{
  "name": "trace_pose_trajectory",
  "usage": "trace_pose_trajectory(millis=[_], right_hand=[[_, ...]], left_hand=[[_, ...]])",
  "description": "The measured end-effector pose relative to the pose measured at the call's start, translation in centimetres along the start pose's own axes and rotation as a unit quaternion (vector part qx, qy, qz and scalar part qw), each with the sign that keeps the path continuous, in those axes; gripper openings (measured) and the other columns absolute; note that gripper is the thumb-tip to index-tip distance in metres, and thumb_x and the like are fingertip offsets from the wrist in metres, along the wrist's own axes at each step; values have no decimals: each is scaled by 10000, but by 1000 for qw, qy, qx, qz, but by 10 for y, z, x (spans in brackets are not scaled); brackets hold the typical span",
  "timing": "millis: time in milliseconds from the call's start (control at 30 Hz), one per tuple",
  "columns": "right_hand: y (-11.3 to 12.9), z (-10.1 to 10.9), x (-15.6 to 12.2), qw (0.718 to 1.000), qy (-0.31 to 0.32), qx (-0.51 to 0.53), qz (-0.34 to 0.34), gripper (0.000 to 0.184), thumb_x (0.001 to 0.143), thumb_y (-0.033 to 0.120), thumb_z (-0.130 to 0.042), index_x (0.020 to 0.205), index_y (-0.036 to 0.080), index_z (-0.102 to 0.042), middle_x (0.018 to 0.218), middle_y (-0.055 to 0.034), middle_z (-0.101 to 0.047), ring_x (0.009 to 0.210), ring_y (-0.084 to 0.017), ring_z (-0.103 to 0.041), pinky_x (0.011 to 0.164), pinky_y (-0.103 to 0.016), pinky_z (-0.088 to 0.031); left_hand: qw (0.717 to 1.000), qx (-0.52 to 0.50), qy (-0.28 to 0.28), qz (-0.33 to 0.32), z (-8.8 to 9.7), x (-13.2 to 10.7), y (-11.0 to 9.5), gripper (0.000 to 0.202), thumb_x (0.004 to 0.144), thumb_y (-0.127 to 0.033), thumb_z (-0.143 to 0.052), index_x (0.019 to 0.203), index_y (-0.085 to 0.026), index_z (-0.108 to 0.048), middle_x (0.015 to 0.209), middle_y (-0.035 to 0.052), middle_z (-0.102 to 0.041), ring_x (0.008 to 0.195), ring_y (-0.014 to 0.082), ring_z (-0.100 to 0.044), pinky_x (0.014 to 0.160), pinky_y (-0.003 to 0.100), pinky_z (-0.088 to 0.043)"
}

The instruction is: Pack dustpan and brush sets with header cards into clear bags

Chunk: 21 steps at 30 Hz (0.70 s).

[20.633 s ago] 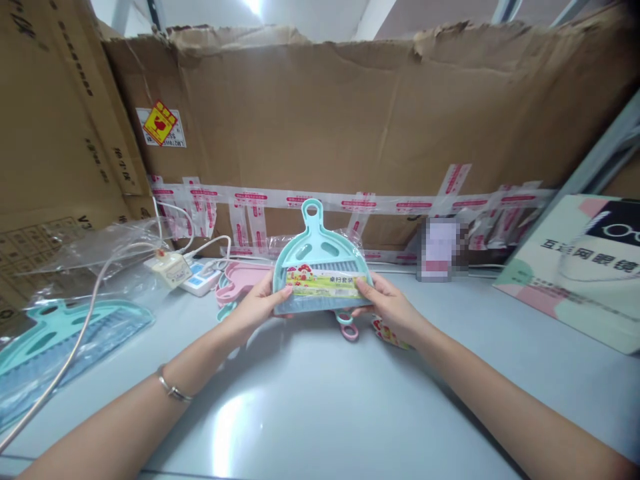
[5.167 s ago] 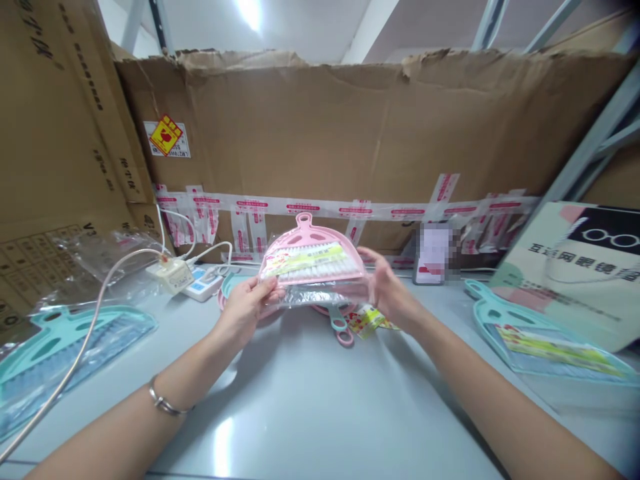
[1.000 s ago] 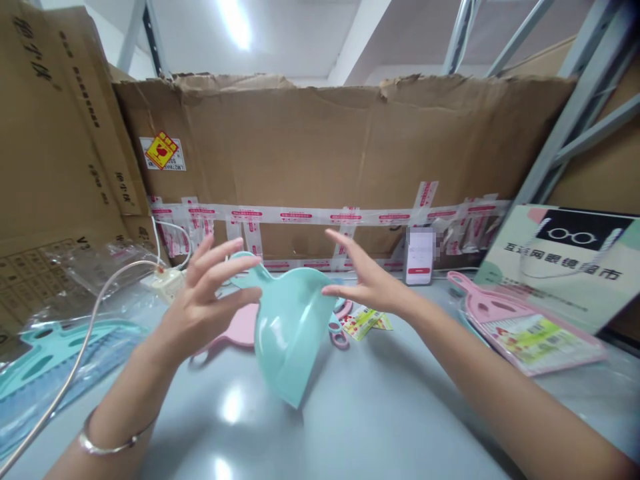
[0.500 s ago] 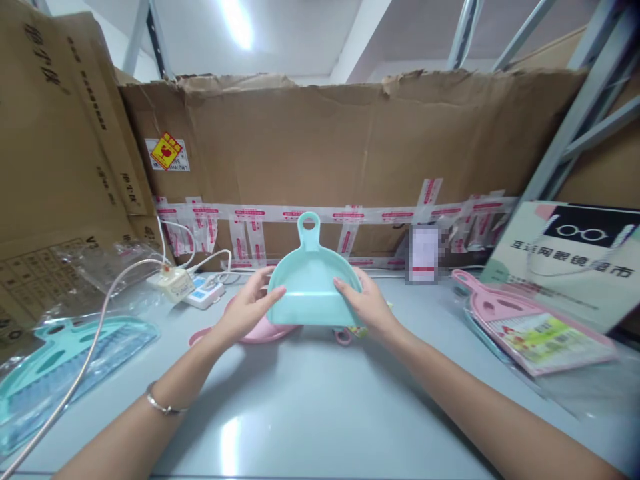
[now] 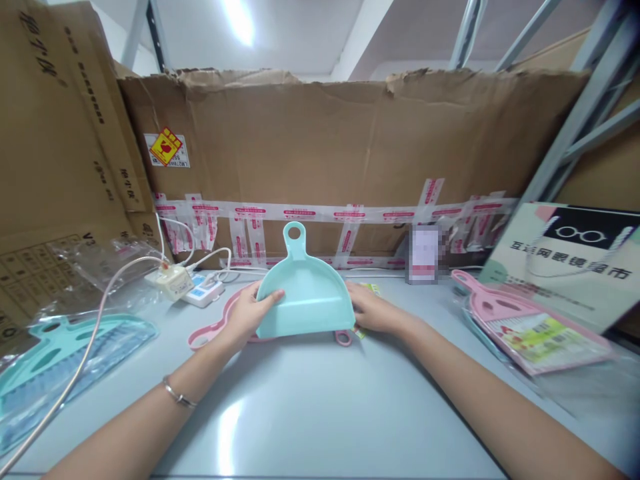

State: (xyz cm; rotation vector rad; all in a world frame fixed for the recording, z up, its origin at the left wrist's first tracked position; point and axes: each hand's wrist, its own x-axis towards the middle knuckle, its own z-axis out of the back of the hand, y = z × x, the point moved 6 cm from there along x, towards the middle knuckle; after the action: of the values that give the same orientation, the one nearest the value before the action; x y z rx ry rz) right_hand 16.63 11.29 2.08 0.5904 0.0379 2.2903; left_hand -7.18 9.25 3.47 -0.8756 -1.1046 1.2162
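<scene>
A mint-green dustpan (image 5: 304, 300) is held up in front of me, its looped handle pointing upward and its straight lip downward. My left hand (image 5: 256, 308) grips its left edge, thumb on the front face. My right hand (image 5: 373, 308) is at the pan's right edge, with its fingers mostly hidden behind the pan and near the table. Behind the dustpan lies a pink dustpan-shaped piece (image 5: 210, 331), largely covered. A small pink loop (image 5: 343, 338) and a yellow-green label (image 5: 373, 289) show by my right hand.
On the left lies a bagged mint dustpan-and-brush set (image 5: 75, 350), crossed by a cable (image 5: 95, 333). A power strip (image 5: 203, 291) stands behind it. To the right are a bagged pink set (image 5: 530, 323) and a paper bag (image 5: 565, 260). A cardboard wall (image 5: 320, 147) closes the back.
The dustpan has shifted left and slightly down and tilted. My right thumb has come off its front face, and the right hand has moved behind its right edge.
</scene>
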Motion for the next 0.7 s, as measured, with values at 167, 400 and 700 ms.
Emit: trace_pose_trajectory(millis=[167,400,700], right_hand=[[10,-17,4,998,22,-55,26,189,721,94,-519,788,203,-657,928,-58,-685,885,-201,-607,855,-351,-418],[-2,5,4,990,-102,-88,-37,167,769,138,-496,799,211,-643,826,-42,-702,786,-184,-624,922,-367,-390],[-52,115,-47,790,-571,37,-219,231,834,420,-464,745,209,-496,689,-21,-595,646,-180,-561,669,-323,-431]], left_hand=[[1000,4,1,-11,0,-1,-2,499,673,-510,-642,1037,-169,-632,984,61,-692,900,249,-621,716,297,-472],[999,-32,-24,0,5,-1,-4,534,642,-495,-675,1055,-160,-625,1021,80,-683,935,257,-611,752,312,-469],[993,-65,-93,-25,17,-5,-19,511,601,-489,-702,980,-151,-646,978,88,-683,912,261,-611,786,343,-470]])
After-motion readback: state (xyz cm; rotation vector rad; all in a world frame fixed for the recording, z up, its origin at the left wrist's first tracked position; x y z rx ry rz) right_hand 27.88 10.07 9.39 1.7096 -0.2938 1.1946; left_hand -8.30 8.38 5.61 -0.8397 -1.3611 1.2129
